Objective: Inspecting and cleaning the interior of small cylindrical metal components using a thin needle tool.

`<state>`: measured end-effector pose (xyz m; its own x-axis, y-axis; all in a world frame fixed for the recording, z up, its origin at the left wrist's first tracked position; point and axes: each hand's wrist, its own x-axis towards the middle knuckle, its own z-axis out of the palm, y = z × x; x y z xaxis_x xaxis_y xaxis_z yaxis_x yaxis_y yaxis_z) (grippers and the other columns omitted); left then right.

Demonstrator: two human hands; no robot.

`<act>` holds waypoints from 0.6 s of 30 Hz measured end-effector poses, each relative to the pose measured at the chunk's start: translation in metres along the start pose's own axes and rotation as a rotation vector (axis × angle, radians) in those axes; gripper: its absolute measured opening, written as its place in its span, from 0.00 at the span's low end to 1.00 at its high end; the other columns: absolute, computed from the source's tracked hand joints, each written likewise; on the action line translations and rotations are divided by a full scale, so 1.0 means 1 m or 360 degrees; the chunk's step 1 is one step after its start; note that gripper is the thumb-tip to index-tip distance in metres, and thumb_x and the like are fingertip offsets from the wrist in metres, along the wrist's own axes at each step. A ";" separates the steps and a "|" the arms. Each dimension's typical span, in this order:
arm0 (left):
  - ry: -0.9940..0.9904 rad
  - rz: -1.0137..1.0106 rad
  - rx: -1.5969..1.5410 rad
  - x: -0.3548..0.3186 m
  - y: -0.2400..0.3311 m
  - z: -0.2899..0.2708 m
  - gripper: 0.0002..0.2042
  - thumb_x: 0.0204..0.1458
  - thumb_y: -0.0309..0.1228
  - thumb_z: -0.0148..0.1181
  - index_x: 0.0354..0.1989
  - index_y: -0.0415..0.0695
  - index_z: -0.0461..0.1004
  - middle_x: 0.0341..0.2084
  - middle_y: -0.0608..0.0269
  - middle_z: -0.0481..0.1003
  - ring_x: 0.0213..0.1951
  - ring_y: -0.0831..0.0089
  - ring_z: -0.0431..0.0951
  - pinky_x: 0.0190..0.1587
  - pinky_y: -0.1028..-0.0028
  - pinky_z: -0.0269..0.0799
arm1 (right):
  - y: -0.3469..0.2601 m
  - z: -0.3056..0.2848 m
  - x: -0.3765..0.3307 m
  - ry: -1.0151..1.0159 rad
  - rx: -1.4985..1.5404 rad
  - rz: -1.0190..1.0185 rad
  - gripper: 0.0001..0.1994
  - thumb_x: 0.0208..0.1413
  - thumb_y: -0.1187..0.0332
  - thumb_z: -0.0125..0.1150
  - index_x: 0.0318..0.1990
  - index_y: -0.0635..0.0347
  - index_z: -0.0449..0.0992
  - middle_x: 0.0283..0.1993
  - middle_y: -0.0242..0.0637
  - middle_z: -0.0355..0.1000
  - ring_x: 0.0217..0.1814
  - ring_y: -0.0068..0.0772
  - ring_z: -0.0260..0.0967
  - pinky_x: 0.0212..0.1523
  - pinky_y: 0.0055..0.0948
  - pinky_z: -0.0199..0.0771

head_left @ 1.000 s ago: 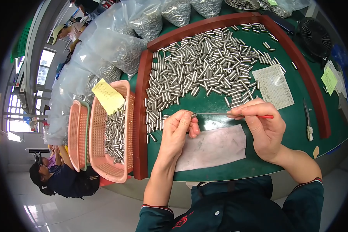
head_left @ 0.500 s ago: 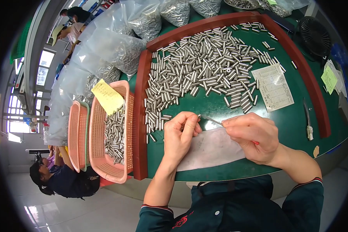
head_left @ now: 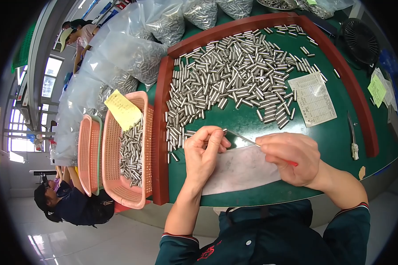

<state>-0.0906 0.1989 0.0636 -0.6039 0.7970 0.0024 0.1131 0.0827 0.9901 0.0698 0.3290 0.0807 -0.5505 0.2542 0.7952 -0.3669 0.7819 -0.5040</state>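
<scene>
My left hand (head_left: 202, 152) pinches a short metal tube (head_left: 225, 130) between thumb and forefinger, most of it hidden by the fingers. In my right hand (head_left: 292, 157) is a thin metal rod tool (head_left: 244, 138) with a red end showing by the palm. The rod's tip meets the end of the tube; whether it goes inside I cannot tell. Beneath both hands lies a greyish-white cloth (head_left: 243, 172) on the green table (head_left: 234, 120). Beyond them spreads a large heap of loose short metal tubes (head_left: 234, 75).
A dark red wooden frame (head_left: 162, 132) borders the work area. Left of it stand a pink basket (head_left: 112, 172) partly filled with tubes and another pink basket (head_left: 89, 150). Bags of metal parts (head_left: 163, 24), a paper sheet (head_left: 313, 100), tweezers (head_left: 353, 137) and a black fan (head_left: 360, 42) surround.
My left hand has shifted slightly left with the tube. More of the rod shows between the hands, and my right hand has moved slightly right. A background person has shifted.
</scene>
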 end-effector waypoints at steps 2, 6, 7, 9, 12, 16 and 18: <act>-0.0001 -0.0003 -0.0009 0.000 -0.002 -0.002 0.06 0.55 0.26 0.52 0.32 0.35 0.72 0.20 0.62 0.75 0.22 0.82 0.72 0.26 0.84 0.68 | 0.000 0.002 -0.001 -0.0089 0.0010 -0.0087 0.16 0.35 0.81 0.64 0.36 0.69 0.71 0.32 0.46 0.72 0.31 0.39 0.74 0.27 0.28 0.76; -0.0003 0.0015 -0.0172 0.003 -0.002 -0.002 0.05 0.54 0.24 0.53 0.34 0.34 0.72 0.22 0.60 0.75 0.23 0.81 0.73 0.28 0.82 0.70 | 0.001 0.003 -0.002 -0.0112 0.0080 0.0007 0.15 0.37 0.85 0.56 0.37 0.66 0.72 0.37 0.47 0.73 0.36 0.41 0.75 0.32 0.28 0.77; -0.0004 0.0025 -0.0250 0.003 -0.001 -0.002 0.05 0.54 0.23 0.53 0.34 0.34 0.72 0.22 0.59 0.75 0.24 0.80 0.73 0.28 0.82 0.71 | 0.003 0.002 -0.001 -0.0119 0.0046 -0.0093 0.14 0.37 0.82 0.60 0.36 0.68 0.72 0.35 0.47 0.73 0.33 0.40 0.74 0.31 0.28 0.77; -0.0028 -0.0001 -0.0290 0.003 -0.001 -0.001 0.05 0.54 0.23 0.53 0.34 0.34 0.72 0.23 0.59 0.75 0.24 0.80 0.73 0.28 0.82 0.71 | 0.004 0.002 -0.001 -0.0122 0.0010 -0.0192 0.14 0.36 0.78 0.64 0.34 0.70 0.72 0.32 0.46 0.72 0.31 0.39 0.74 0.29 0.28 0.77; -0.0058 -0.0021 -0.0302 0.002 -0.001 -0.001 0.05 0.53 0.23 0.53 0.34 0.34 0.72 0.23 0.59 0.75 0.24 0.80 0.73 0.28 0.82 0.71 | 0.002 0.001 0.000 -0.0012 0.0061 -0.0255 0.14 0.35 0.77 0.66 0.32 0.70 0.72 0.32 0.45 0.71 0.30 0.38 0.74 0.28 0.28 0.77; -0.0017 -0.0014 -0.0307 0.001 0.001 0.002 0.04 0.53 0.23 0.54 0.33 0.35 0.73 0.22 0.59 0.75 0.23 0.79 0.73 0.28 0.82 0.70 | 0.000 -0.003 0.001 -0.0071 -0.0013 -0.0321 0.14 0.34 0.75 0.67 0.32 0.70 0.72 0.31 0.44 0.71 0.30 0.38 0.74 0.28 0.28 0.77; -0.0021 -0.0057 -0.0358 0.002 -0.001 -0.001 0.05 0.53 0.23 0.53 0.33 0.35 0.73 0.22 0.60 0.75 0.23 0.79 0.73 0.27 0.82 0.70 | 0.000 -0.001 -0.001 -0.0087 -0.0036 -0.0364 0.14 0.34 0.75 0.66 0.32 0.70 0.72 0.31 0.44 0.71 0.30 0.39 0.74 0.28 0.28 0.78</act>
<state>-0.0930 0.2000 0.0629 -0.5938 0.8039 -0.0340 -0.0880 -0.0229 0.9959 0.0710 0.3295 0.0796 -0.4951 0.0380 0.8680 -0.4701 0.8285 -0.3044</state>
